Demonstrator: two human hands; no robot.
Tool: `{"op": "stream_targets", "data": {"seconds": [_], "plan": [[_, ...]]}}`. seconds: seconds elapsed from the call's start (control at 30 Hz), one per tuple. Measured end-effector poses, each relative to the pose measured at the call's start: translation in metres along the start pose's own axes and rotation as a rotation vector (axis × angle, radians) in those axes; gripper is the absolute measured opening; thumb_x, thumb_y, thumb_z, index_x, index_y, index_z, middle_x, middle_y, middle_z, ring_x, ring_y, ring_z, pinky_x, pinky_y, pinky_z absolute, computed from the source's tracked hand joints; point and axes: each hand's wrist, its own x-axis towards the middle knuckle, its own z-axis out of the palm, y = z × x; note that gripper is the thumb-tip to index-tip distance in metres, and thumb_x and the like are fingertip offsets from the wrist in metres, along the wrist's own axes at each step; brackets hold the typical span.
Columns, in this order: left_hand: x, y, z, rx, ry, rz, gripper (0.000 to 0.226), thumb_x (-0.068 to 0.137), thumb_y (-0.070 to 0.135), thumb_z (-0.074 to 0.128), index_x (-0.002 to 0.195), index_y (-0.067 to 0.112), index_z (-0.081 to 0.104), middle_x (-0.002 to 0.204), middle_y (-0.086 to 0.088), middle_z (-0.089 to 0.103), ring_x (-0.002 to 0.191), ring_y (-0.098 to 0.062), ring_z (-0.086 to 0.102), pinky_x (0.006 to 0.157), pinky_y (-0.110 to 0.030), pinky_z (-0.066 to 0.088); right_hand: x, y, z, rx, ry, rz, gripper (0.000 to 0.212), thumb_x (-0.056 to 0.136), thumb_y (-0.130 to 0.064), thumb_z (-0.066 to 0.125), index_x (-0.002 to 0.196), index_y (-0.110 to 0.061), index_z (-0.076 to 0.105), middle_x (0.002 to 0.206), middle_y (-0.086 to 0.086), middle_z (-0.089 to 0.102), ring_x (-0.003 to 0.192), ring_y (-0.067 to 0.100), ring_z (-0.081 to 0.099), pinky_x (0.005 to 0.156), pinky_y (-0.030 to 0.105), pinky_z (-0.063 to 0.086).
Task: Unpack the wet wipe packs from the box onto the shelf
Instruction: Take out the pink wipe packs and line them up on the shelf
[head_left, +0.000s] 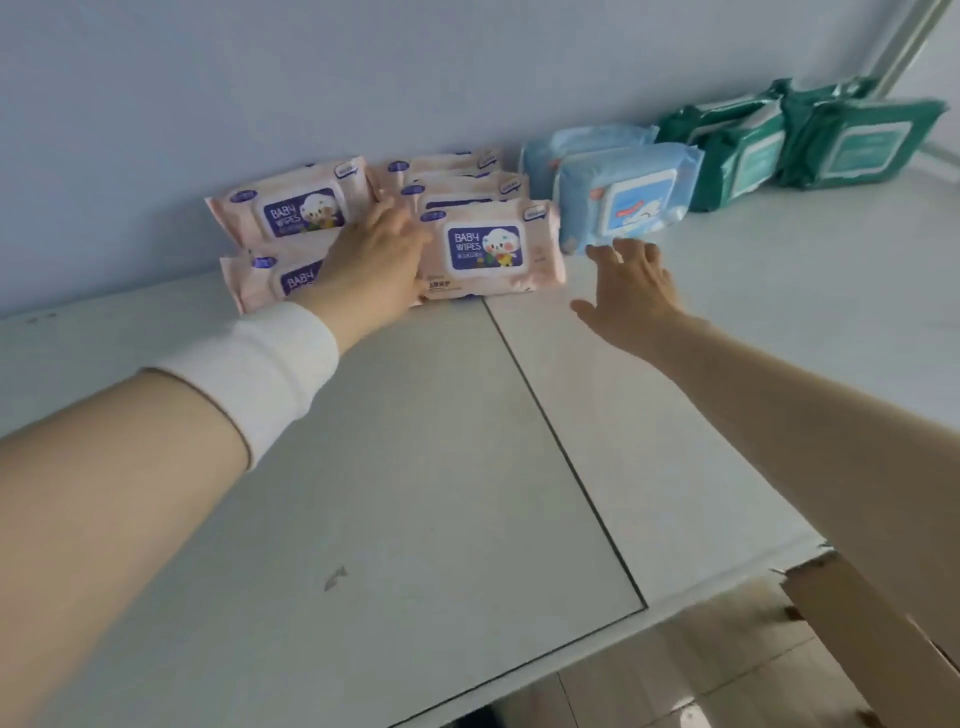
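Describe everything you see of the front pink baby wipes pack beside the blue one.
The front pink pack is plastic film with crimped ends and a blue BABY WIPES label showing a cartoon figure. It stands on its long edge on the white shelf, leaning on pink packs behind. The left hand rests against its left end; the blue pack sits just right.

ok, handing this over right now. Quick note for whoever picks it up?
Left hand: fingers straight, in among the pink packs by the wall, gripping nothing.
Right hand: open, fingers spread, empty, just short of the blue packs.
Shelf: pink, blue and green packs lined along the wall.
Box: barely in view, lower right; contents hidden.
Left to do: check the box, shelve whatever remains.
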Motion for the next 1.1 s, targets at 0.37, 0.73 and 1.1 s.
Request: {"op": "stream_targets", "data": {"seconds": [0.37, 0.73, 1.1], "plan": [[-0.005, 0.395, -0.079, 0.043, -0.362, 0.593, 0.05, 0.094, 0.042, 0.046, 0.137, 0.019, 0.04, 0.14, -0.002, 0.048, 0.127, -0.025, 0.045, 0.101, -0.037, 0.039, -0.187, 0.304, -0.107, -0.253, -0.427, 0.195, 0.062, 0.094, -0.044, 0.045, 0.146, -0.015, 0.028, 0.148, 0.011, 0.036, 0.134, 0.028, 0.037, 0.108, 0.036, 0.033], [-0.059, 0.744, -0.007, 0.188, -0.625, 1.033, 0.052, 0.094, 0.042, 0.046, 0.139, 0.017, 0.04, 0.138, -0.006, 0.049, 0.123, -0.027, 0.049, 0.102, -0.04, 0.042, -0.398, 0.594, -0.096, -0.086, -0.605, 0.732, 0.055, 0.097, -0.04, 0.038, 0.14, -0.006, 0.037, 0.144, 0.011, 0.042, 0.13, 0.026, 0.041, 0.106, 0.033, 0.033], [-0.011, 0.956, 0.181, 0.18, -0.976, 1.016, 0.049, 0.095, 0.041, 0.044, 0.137, 0.016, 0.041, 0.137, -0.007, 0.05, 0.121, -0.027, 0.051, 0.099, -0.04, 0.044, -0.448, 0.788, 0.055, 0.368, -0.801, 1.028, 0.058, 0.094, -0.042, 0.046, 0.142, -0.012, 0.035, 0.141, 0.009, 0.046, 0.129, 0.028, 0.044, 0.104, 0.036, 0.04]]}}
